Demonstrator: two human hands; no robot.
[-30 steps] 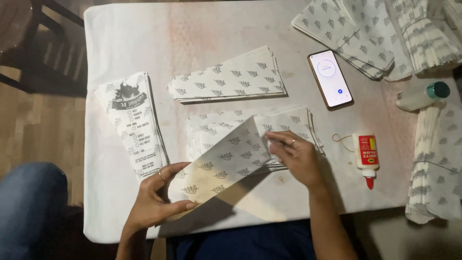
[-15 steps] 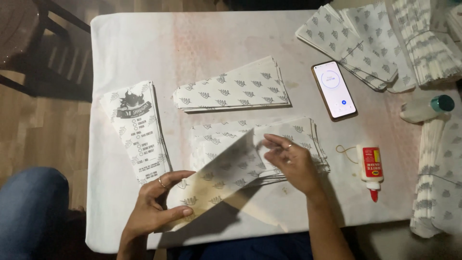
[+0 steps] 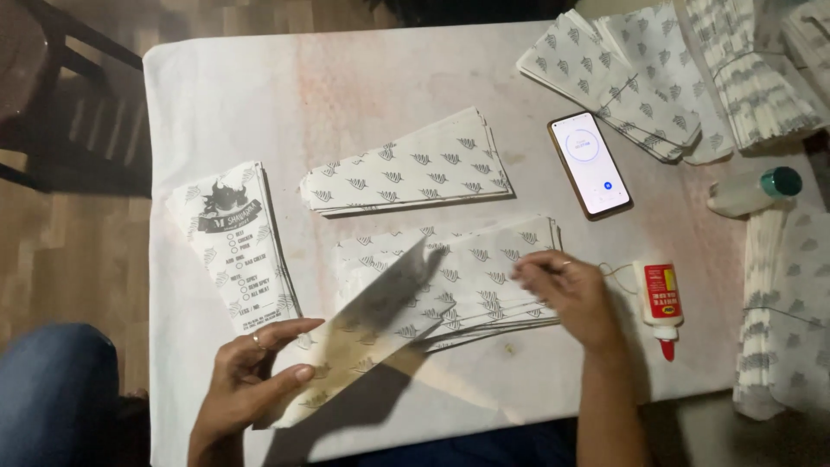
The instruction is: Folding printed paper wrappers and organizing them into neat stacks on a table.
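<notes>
Left hand [image 3: 251, 380] grasps a printed paper sheet [image 3: 372, 337], lifted at a tilt over the white table [image 3: 346, 78].
To its left lies a stack of printed forms [image 3: 238, 251]; further right, the right hand [image 3: 571, 290] pinches the stack of leaf-patterned sheets [image 3: 467, 272], beside a glue bottle [image 3: 661, 298] and phone [image 3: 590, 163].

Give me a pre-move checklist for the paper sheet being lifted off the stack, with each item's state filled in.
1. Left hand grips the lifted sheet: ok.
2. Right hand rests on the stack: ok.
3. Only one sheet lifted: cannot tell.
4. Glue bottle lies apart from the stack: ok.
5. Phone lies apart from the sheet: ok.
6. Glue already on the sheet: cannot tell.
</notes>
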